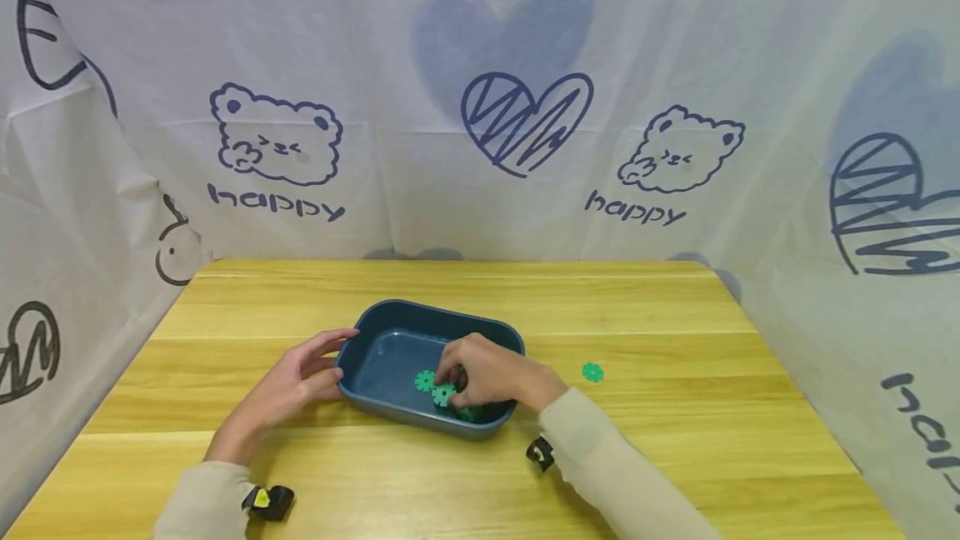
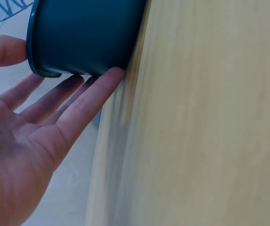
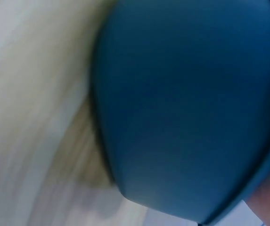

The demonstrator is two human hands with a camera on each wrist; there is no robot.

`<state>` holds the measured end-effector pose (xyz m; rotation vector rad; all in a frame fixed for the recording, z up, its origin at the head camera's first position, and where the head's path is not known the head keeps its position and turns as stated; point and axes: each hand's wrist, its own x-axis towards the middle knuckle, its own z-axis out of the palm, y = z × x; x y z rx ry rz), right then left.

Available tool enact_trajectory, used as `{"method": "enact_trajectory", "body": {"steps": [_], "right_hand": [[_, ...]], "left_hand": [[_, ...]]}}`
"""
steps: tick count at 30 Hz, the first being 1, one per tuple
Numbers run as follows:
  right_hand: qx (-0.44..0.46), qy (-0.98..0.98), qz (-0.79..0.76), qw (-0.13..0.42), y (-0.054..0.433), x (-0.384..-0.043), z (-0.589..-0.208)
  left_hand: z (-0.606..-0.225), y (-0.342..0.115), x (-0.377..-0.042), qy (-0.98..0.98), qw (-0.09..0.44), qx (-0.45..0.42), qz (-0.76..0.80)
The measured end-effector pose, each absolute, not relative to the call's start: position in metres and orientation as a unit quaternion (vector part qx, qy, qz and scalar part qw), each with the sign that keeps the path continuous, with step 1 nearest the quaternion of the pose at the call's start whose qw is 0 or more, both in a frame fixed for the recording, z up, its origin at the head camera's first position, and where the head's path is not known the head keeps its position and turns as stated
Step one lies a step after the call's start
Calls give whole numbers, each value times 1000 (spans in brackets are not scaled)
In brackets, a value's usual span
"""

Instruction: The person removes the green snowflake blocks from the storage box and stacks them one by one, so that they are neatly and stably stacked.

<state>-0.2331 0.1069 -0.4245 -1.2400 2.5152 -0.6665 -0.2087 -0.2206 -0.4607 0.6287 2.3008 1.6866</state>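
Observation:
A dark blue plastic bin [image 1: 390,417] stands on the wooden table. My left hand [image 1: 288,386] touches its left end; in the left wrist view the fingers [image 2: 85,106] reach nearly straight along the outer wall and the thumb meets the rim. Inside the bin, my right hand [image 1: 480,369] has bent fingers and pinches a green notched building disc [image 1: 444,394] at the fingertips. Another green disc [image 1: 424,381] lies beside it on the bin floor. More green [image 1: 470,413] shows in shadow beneath the hand. In the right wrist view the bin's outer wall [image 3: 182,108] hides most of the hand.
One green notched disc [image 1: 592,372] lies on the table [image 1: 675,432] to the right of the bin. A white cloth [image 1: 397,215] with printed bears and hearts hangs behind the table and along both sides.

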Motion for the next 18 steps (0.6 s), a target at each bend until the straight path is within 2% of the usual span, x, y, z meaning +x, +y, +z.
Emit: {"method": "enact_trajectory", "body": {"steps": [18], "right_hand": [[-362,883,-295,55,162,-220,-389]], "left_hand": [[-460,-222,-209,779,117,211,579]]}}
